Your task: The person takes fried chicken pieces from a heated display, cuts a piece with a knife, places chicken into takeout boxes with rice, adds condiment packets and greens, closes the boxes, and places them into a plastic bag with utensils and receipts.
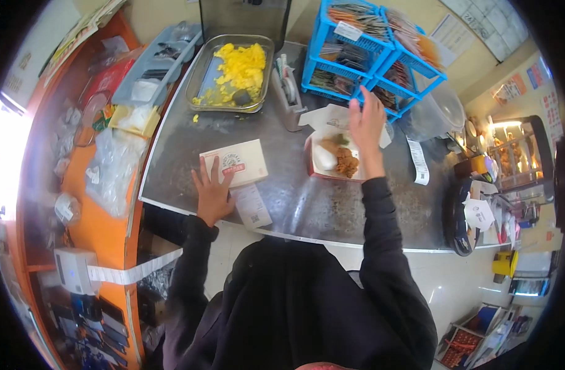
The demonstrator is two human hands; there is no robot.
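My left hand (214, 190) rests with spread fingers on the near left part of a closed cardboard food box (247, 159). A printed paper receipt (253, 208) lies partly beneath that box, beside my fingers. My right hand (368, 122) is raised over the right side of an open cardboard food box (312, 162), its fingers extended and nothing seen in them. Inside the open box are fried chicken (346, 163), a white wrapped portion (324, 158) and something brown and green at the back. The lid of this box stands folded back, away from me.
Behind are a glass tray (269, 69) of yellow food, a tape dispenser (289, 108) and blue plastic racks (342, 64) of sachets. Another paper slip (418, 162) lies right. An orange shelf (111, 245) with a receipt printer (74, 270) stands left; a black bag-like container (459, 217) sits at the right edge.
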